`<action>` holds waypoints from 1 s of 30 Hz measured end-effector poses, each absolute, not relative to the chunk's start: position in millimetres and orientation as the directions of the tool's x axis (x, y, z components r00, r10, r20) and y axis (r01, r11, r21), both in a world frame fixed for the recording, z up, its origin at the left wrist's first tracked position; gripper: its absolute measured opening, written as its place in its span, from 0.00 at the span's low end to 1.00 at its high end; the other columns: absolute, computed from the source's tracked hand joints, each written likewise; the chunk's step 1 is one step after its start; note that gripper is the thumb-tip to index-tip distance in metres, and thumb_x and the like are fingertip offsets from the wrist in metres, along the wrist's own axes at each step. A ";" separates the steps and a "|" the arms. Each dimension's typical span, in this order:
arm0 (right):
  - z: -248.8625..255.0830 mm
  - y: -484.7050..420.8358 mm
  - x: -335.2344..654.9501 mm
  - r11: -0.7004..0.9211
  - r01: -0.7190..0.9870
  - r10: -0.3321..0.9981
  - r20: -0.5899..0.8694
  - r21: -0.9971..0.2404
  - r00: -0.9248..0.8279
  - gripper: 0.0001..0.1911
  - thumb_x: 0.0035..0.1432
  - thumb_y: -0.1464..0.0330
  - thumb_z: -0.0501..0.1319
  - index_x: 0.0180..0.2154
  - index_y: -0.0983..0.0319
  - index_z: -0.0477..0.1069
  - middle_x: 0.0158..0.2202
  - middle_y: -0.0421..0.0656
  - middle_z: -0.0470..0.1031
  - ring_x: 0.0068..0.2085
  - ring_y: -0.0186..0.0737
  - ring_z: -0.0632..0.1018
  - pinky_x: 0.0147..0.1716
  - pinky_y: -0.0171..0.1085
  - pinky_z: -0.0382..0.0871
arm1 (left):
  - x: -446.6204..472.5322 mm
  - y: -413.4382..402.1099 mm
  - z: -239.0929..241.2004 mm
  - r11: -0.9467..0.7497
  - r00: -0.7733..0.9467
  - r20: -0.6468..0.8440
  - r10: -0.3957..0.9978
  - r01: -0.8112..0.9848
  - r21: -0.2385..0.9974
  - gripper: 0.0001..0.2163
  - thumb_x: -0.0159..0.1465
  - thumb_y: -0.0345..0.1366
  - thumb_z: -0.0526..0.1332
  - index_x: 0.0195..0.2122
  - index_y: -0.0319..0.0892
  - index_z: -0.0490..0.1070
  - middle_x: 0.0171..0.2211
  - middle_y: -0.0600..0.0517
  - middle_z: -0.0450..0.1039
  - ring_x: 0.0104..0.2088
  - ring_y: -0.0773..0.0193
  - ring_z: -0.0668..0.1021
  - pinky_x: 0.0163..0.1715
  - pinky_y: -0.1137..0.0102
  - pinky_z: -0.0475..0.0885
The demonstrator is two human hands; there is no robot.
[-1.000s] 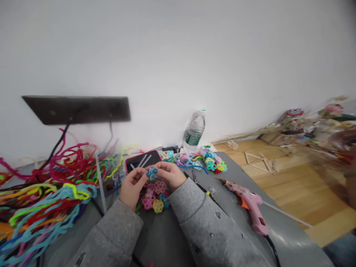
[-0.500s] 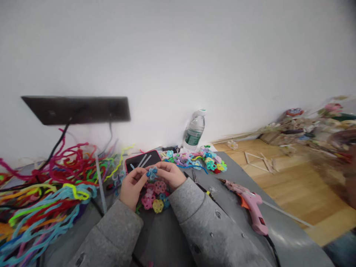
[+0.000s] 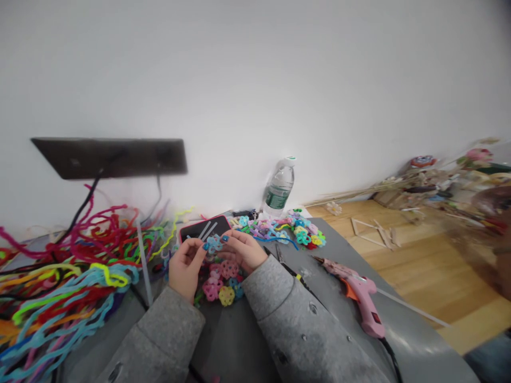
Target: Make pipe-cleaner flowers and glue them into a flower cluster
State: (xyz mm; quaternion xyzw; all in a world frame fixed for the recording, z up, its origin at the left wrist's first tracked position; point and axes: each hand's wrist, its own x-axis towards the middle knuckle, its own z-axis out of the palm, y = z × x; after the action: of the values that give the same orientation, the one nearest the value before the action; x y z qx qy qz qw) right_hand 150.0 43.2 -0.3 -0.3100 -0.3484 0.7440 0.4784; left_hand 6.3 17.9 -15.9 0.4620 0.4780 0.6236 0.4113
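Observation:
My left hand (image 3: 184, 266) and my right hand (image 3: 242, 250) meet over the grey table (image 3: 339, 330), both pinching a small blue pipe-cleaner flower (image 3: 213, 243) between the fingertips. Just below the hands lies a cluster of finished flowers (image 3: 221, 282), pink, yellow and blue. Both arms wear grey sleeves.
A big tangle of coloured pipe cleaners (image 3: 67, 276) fills the left side. A phone with a pink case (image 3: 204, 229) holds two glue sticks. More flowers (image 3: 285, 229) lie behind, by a water bottle (image 3: 280, 187). A pink glue gun (image 3: 361, 295) rests on the right.
My left hand has shifted slightly left and up, and the blue flower sits a little higher between the fingertips. Everything else is unchanged.

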 end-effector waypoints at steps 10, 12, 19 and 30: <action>-8.8 46.1 150.4 -0.230 -0.471 0.932 -0.053 -0.851 -0.359 0.17 0.36 0.62 0.72 0.26 0.64 0.70 0.23 0.38 0.74 0.25 0.31 0.75 0.27 0.32 0.69 | 7.2 16.8 -15.5 -0.194 -0.208 0.179 0.962 -0.054 0.980 0.10 0.52 0.40 0.64 0.29 0.39 0.69 0.23 0.56 0.68 0.22 0.71 0.68 0.21 0.77 0.64; -8.8 46.5 151.1 -0.227 -0.464 0.932 -0.052 -0.856 -0.360 0.16 0.37 0.62 0.71 0.26 0.64 0.70 0.23 0.38 0.74 0.25 0.31 0.75 0.26 0.32 0.69 | 7.7 16.5 -15.2 -0.182 -0.202 0.166 0.965 -0.065 0.981 0.10 0.51 0.41 0.65 0.30 0.39 0.70 0.24 0.55 0.69 0.23 0.70 0.70 0.21 0.77 0.65; -6.8 46.7 151.6 -0.198 -0.454 0.949 -0.053 -0.869 -0.312 0.17 0.36 0.60 0.71 0.26 0.63 0.71 0.22 0.37 0.72 0.23 0.30 0.72 0.24 0.31 0.67 | 8.7 14.3 -12.3 -0.178 -0.193 0.163 0.967 -0.062 0.982 0.11 0.51 0.41 0.65 0.31 0.40 0.72 0.25 0.53 0.71 0.25 0.68 0.71 0.22 0.77 0.67; -7.3 47.0 151.5 -0.141 -0.370 0.957 -0.030 -0.918 -0.289 0.17 0.35 0.60 0.71 0.26 0.64 0.72 0.22 0.37 0.72 0.22 0.28 0.70 0.24 0.29 0.64 | 8.1 15.9 -13.9 -0.215 -0.190 0.205 0.960 -0.035 0.976 0.09 0.51 0.40 0.65 0.30 0.40 0.72 0.26 0.53 0.72 0.27 0.66 0.73 0.26 0.75 0.68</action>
State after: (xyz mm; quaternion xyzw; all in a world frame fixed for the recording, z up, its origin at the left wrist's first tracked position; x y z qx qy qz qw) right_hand 151.5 47.0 -7.3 -0.3380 -0.4342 0.6754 0.4910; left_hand 8.1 15.9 -13.9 0.4876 0.4743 0.6082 0.4090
